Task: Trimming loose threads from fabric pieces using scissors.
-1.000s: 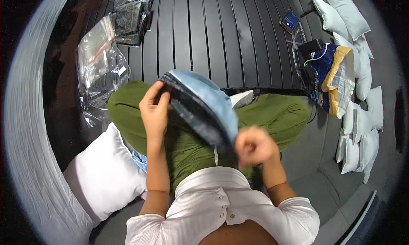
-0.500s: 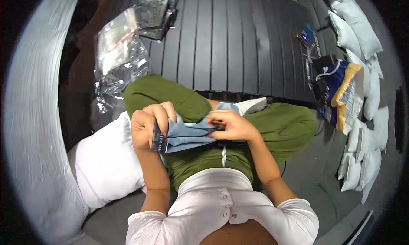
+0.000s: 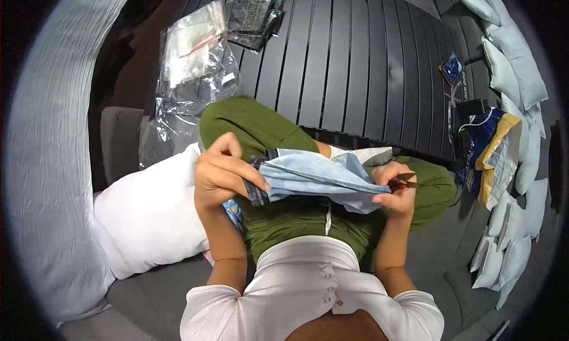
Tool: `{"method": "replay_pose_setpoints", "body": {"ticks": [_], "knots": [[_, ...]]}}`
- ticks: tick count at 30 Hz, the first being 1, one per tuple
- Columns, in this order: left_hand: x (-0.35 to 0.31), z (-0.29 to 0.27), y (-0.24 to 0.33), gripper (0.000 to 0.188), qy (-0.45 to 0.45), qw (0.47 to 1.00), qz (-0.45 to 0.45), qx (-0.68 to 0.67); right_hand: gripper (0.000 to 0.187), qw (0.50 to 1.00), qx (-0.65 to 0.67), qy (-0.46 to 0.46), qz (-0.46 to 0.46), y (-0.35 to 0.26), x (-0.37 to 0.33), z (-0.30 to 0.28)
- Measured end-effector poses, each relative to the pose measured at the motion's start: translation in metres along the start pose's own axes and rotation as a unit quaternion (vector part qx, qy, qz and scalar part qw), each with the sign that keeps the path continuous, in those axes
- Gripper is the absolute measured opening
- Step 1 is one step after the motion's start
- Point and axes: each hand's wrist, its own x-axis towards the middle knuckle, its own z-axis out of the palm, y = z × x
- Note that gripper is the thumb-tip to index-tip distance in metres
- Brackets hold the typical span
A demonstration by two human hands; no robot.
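Stretched between my hands above my lap is a pair of light blue underpants with a black elastic waistband and a dark seam running lengthwise. My left hand is closed on the waistband end, thumb raised and fingers along the band. At the other end my right hand pinches the cloth between thumb and fingers. From that same hand a small dark pointed blade sticks out, apparently of small scissors; its handle is hidden by the fingers. Part of the cloth hangs behind, towards my foot.
Ahead is a black slatted table. Clear plastic bags and dark packets lie at its far left. A white pillow sits left of me, a blue and gold bag to the right, beside pale small pillows.
My right hand has moved right, drawing the underpants out longer, and the seam now shows. The waistband has turned in my left hand. The whole view has shifted slightly.
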Motion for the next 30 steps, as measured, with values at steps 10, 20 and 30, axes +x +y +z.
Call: {"method": "replay_pose_setpoints", "body": {"ticks": [10, 20, 30], "knots": [[-0.018, 0.010, -0.022, 0.007, -0.026, 0.976, -0.122, -0.180, 0.024, 0.998, 0.033, 0.059, -0.006, 0.000, -0.003, 0.001], [-0.002, 0.067, -0.022, 0.045, 0.276, 0.829, -0.277, -0.400, 0.022, 0.997, -0.062, 0.038, 0.006, -0.001, -0.006, -0.002], [0.006, 0.058, -0.005, 0.063, 0.176, 0.881, -0.226, -0.376, 0.020, 0.987, -0.136, 0.080, 0.027, 0.012, -0.006, -0.013]]}}
